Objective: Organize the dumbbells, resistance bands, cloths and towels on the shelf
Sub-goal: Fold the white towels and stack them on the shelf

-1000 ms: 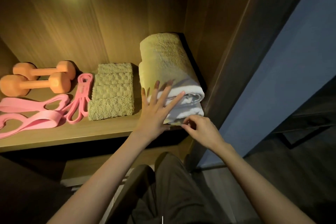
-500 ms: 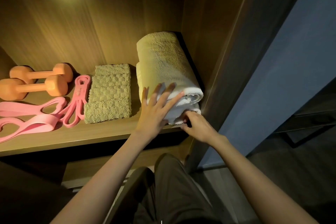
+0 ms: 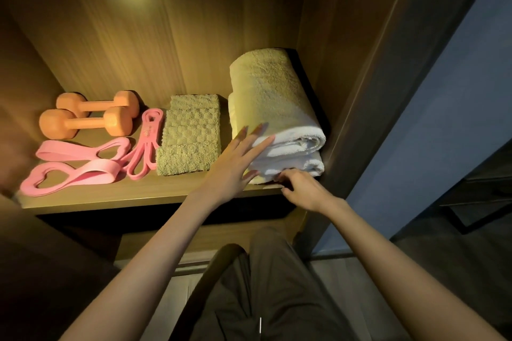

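The left hand (image 3: 235, 165) is lying flat against the front of the folded towel (image 3: 270, 97), its fingers straight and spread, with the fingertips resting on the towel's upper roll. The right hand (image 3: 302, 188) is sitting just beside it, lower down, with its fingers curled in and pinching the towel's bottom layer where it meets the front lip of the wooden shelf (image 3: 138, 194). The towel is sitting at the shelf's right end, close against the cabinet side wall (image 3: 318, 36). Just left of it a checkered cloth (image 3: 191, 135) is lying flat, folded into a rectangle. Beside that a narrow pink resistance band (image 3: 146, 144) is lying doubled over, touching two wide pink resistance bands (image 3: 74, 165) laid side by side near the front. Behind these, two orange dumbbells (image 3: 86, 122) are lying parallel, one just behind the other, at the left end. Below the shelf, the person's dark trousers (image 3: 263, 285) are showing between the forearms.
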Tool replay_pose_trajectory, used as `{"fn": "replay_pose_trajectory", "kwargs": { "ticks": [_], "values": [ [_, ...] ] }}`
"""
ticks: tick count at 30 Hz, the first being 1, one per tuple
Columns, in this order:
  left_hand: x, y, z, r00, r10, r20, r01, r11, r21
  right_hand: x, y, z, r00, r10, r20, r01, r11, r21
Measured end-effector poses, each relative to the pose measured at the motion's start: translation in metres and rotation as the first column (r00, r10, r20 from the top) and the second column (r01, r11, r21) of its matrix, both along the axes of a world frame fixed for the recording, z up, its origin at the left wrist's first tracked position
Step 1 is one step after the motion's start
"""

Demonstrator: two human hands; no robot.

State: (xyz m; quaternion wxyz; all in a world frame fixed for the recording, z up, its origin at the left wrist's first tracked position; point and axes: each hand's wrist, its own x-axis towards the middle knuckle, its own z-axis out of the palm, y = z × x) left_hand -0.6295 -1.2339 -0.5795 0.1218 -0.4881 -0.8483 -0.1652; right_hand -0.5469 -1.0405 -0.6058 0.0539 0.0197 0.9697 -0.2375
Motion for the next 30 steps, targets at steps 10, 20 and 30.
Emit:
{"fn": "replay_pose_trajectory", "kwargs": {
  "ticks": [10,20,30],
  "values": [
    [0.001,-0.023,0.019,0.964,0.145,0.224,-0.198,0.953,0.232,0.025,-0.024,0.068,0.864,0.049,-0.501,-0.026,0.998,0.053],
    [-0.006,-0.012,0.019,0.849,0.17,0.5,-0.301,0.934,0.195,-0.025,-0.03,0.095,0.936,-0.017,-0.352,0.162,0.908,0.386],
    [-0.047,-0.118,-0.004,0.698,0.413,0.585,-0.669,0.667,0.328,-0.097,-0.103,0.112,0.964,0.031,-0.264,0.01,0.988,0.154]
  ]
}}
